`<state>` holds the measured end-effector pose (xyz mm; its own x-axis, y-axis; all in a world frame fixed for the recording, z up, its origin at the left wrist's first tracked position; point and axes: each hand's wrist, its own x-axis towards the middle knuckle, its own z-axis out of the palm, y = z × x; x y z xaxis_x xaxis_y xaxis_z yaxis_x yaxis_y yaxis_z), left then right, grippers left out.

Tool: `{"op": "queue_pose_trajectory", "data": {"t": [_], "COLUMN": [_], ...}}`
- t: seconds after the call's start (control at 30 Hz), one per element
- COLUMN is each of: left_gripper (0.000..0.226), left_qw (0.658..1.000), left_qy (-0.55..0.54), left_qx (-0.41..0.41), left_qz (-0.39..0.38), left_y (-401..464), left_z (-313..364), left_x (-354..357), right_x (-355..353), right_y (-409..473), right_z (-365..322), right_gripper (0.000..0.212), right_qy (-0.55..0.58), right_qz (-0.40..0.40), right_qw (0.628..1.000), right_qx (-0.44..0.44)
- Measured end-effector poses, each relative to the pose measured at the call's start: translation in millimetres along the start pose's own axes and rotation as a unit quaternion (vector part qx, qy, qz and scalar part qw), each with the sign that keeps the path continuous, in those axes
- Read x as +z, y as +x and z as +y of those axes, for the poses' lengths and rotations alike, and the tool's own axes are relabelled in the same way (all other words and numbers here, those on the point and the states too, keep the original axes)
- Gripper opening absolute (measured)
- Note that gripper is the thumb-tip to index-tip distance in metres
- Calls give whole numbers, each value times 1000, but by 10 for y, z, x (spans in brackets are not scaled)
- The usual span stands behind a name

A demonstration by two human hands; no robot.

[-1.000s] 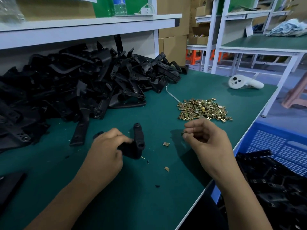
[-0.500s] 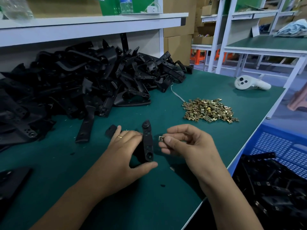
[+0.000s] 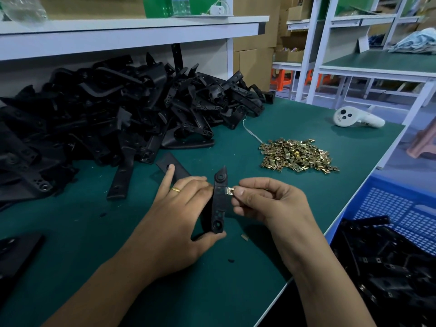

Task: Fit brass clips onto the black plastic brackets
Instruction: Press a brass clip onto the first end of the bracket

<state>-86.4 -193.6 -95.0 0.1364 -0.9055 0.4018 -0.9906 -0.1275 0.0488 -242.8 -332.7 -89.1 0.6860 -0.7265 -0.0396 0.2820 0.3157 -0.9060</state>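
Both forearms angled in over the green mat (image 3: pixel 70 244). Left hand (image 3: pixel 179 213) wrapped round an upright black bracket (image 3: pixel 218 204), thumb under its bottom end. Right hand (image 3: pixel 266 199) curled, pinching a brass clip (image 3: pixel 230 191) against the bracket's right edge. Further back, clip pile (image 3: pixel 298 155), bracket heap (image 3: pixel 118 114), white controller (image 3: pixel 354 118).

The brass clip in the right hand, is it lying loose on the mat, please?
No, the right hand pinches the brass clip against the edge of the black bracket held by the left hand.
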Motion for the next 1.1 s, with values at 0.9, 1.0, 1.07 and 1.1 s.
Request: {"op": "queue_pose_trajectory", "data": {"t": [0.9,1.0,1.07,1.1], "left_gripper": [68,75,76,75], "left_qw": [993,981,980,980], "left_qy": [-56,-104,-107,-109], "left_qx": [-96,-164,-165,-166], "left_qz": [41,29,25,26], "left_y": [0,1,0,-1], "left_z": [39,-7,-20,-21], "left_x": [54,91,111,110], "right_x": [-116,-159,-134,-121], "right_y": [40,39,52,63], "right_z": [-23,-4,27,41], "right_gripper": [13,12,9,8], "right_qy": [-310,-439,-487,-514], "right_qz": [133,156,146,132], "right_qw": [927,866,837,821], "right_qx": [-162,-180,-204,-210]}}
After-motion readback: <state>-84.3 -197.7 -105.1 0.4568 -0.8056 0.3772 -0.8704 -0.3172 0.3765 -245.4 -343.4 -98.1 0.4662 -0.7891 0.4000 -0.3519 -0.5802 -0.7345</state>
